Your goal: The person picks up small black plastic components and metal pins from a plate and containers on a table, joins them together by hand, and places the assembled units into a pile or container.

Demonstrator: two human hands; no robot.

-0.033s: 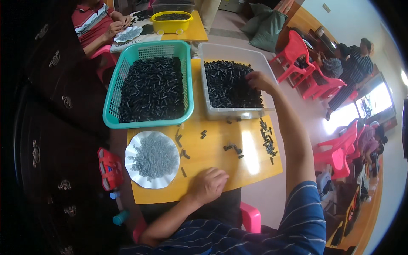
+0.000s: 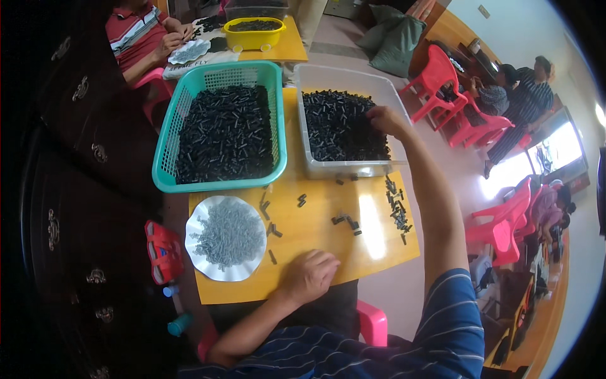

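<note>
My right hand [image 2: 386,120] reaches over the right side of a clear plastic bin [image 2: 353,169], its fingers bent together against the short black tubes [image 2: 334,123] inside. What its fingertips hold is hidden. My left hand [image 2: 312,275] rests at the near edge of the yellow table [image 2: 309,237], fingers curled in; whatever may be inside them cannot be seen. Left of the bin stands a green plastic basket [image 2: 282,126], also filled with black tubes. Nearer me, a white wavy-edged plate [image 2: 235,273] carries a heap of small clear-grey pieces [image 2: 228,232].
Loose black tubes [image 2: 398,208] lie along the table's right edge, with several more near the middle and the plate. Dark drawers [image 2: 76,189] line the left. Across from me, a person in red [image 2: 136,38] works beside a yellow tub [image 2: 254,40]. Pink chairs [image 2: 442,79] stand at right.
</note>
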